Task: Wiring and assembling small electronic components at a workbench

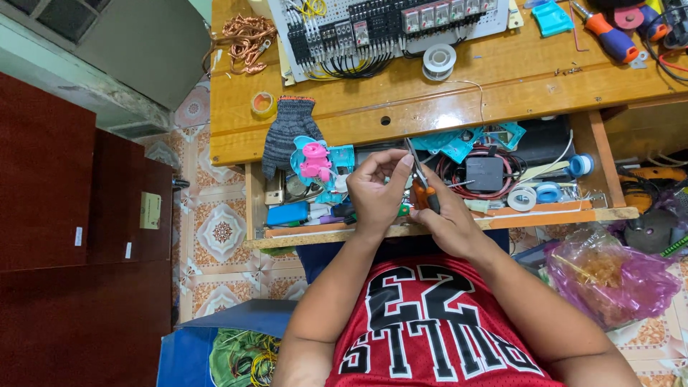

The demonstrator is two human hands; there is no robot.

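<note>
- One pair of orange-handled pliers (421, 188) sits between the two hands, over the open drawer (430, 218) below the table edge; its dark jaws point up toward the table.
- The right hand (446, 215) is wrapped around the orange handles, clenched on them.
- The left hand (374, 188) has thumb and fingers pinched together right at the tip of the pliers (whatever it pinches is too small to make out).
- The drawer is crammed: one black box-shaped adapter (484, 173) ringed by red and black cable, three small rolls of tape (548, 188) to its right (one white, two blue), one blue flat case (288, 213) at the left end.
- One pink and turquoise plastic gadget (315, 160) lies just left of the left hand, touching one grey knitted glove (287, 132) that hangs over the table edge.
- On the wooden table (502, 82): one white panel of wired terminal blocks (387, 25), one spool of solder wire (438, 60), one tangle of copper wire (246, 39), one yellowish tape roll (263, 104), one orange-and-blue screwdriver (605, 32).
- One pink plastic bag (609, 276) lies on the tiled floor by the right forearm.
</note>
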